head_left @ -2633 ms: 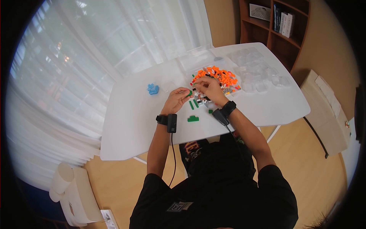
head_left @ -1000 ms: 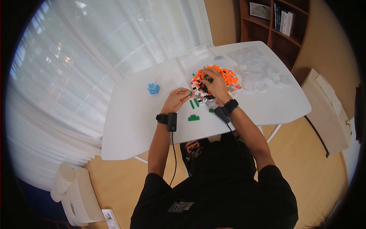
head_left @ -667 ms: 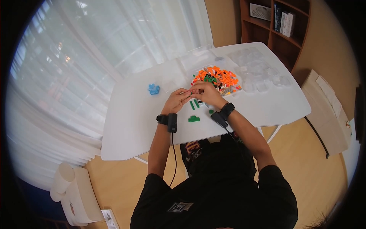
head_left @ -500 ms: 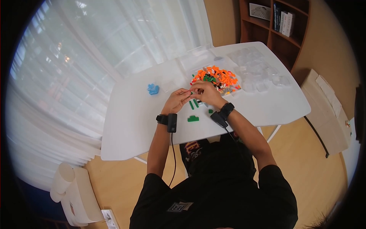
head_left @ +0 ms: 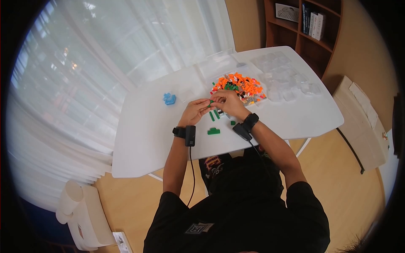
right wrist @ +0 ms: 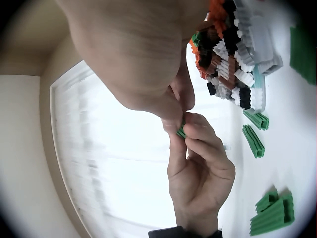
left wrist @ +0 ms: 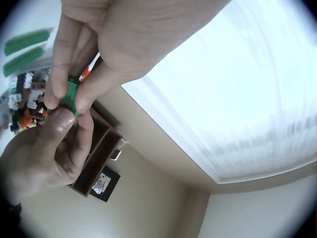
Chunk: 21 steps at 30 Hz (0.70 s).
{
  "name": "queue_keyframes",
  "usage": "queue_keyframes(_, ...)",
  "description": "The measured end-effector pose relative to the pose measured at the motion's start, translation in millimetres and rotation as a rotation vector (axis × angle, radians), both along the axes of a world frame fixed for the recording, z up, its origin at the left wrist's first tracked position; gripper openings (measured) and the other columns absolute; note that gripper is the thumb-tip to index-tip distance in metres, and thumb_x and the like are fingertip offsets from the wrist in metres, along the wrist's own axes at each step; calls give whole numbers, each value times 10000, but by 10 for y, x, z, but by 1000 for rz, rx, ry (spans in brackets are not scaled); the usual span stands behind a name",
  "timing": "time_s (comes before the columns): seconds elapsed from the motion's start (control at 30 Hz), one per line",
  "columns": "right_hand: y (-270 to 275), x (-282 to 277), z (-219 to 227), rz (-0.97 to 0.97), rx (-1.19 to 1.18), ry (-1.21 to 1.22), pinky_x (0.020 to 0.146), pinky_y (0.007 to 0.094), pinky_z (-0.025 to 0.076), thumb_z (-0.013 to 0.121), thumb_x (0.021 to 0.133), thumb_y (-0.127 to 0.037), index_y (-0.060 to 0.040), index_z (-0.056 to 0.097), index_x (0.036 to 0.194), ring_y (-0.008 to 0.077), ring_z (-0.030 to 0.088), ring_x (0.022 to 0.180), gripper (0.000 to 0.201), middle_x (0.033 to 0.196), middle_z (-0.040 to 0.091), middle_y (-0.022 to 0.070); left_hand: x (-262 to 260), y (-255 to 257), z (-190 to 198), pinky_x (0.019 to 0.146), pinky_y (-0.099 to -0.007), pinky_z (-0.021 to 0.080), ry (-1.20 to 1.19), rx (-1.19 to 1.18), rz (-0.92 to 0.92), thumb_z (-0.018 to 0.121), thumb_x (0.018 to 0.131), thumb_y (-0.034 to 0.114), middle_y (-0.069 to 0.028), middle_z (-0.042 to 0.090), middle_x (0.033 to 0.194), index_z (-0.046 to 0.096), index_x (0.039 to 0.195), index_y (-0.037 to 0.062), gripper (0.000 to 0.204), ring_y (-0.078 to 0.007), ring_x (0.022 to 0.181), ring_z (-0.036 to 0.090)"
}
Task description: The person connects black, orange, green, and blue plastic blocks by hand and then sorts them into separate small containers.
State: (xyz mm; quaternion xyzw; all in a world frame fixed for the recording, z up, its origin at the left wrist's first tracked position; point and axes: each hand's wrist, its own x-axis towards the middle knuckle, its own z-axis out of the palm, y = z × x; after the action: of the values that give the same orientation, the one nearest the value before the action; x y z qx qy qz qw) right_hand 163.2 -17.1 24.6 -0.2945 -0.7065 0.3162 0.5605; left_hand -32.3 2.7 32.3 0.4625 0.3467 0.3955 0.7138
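Observation:
My left hand (head_left: 196, 111) pinches a small green building block (left wrist: 72, 93) between thumb and fingers, at the near-left side of the brick pile. Meeting it from the right, my right hand (head_left: 231, 103) pinches the same block with thumb and fingertip. Fingers from both sides cover most of the block in the right wrist view. Just below the hands, two ribbed green strips (right wrist: 253, 141) lie side by side on the white table (head_left: 147, 139). Closer to the table's front edge are a stepped green piece (head_left: 214, 131) and a small green block (head_left: 233, 123).
Behind the right hand, a clear tray holds a heap of orange, white, black, brown and green bricks (head_left: 247, 86). Clear plastic boxes (head_left: 291, 80) cover the table's far right. A blue brick piece (head_left: 169, 98) sits to the left. Cables trail from both wrist cameras.
My right hand reached over the brick heap a second ago, then came back down-left to the left hand. Both hands now meet at the green block; the left has hardly moved.

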Motion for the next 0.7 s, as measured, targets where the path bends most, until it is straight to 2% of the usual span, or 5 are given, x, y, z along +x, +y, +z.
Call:
queue_keyframes(0.43,30,69,24,64,-173,32,656,202,487,695,806,11,-4,669,935,65,586,738,132,829,628,21,-18,-3,16,762,-226,560,-17,7,16,612,902,71,-129,661,976,600,1061,-75,216,-208,873,673)
queue_keyframes(0.5,100,97,14,-88,-101,187,649,231,495,716,777,-18,8,672,933,99,607,708,164,793,649,55,-23,6,6,757,-222,558,-24,8,35,616,900,74,-121,663,968,604,1058,-69,214,-204,872,672)
queue_keyframes(0.53,139,130,9,-88,-102,186,649,231,495,716,777,-18,8,672,933,99,607,708,164,793,649,55,-30,16,0,771,-217,556,-25,4,52,611,903,71,-118,665,968,603,1058,-58,202,-200,876,671)
queue_keyframes(0.6,208,214,-1,-340,-9,163,676,253,503,707,771,-8,5,672,960,143,630,744,193,854,662,89,-31,18,2,786,-212,553,-27,-1,69,605,906,68,-115,668,967,602,1057,-47,190,-196,880,670)
queue_keyframes(0.7,265,285,-53,-495,95,120,699,271,509,708,760,-13,-3,674,986,183,641,783,229,908,661,118,-16,6,16,776,-207,555,-11,-12,101,609,906,71,-119,668,976,601,1065,-48,199,-201,903,669)
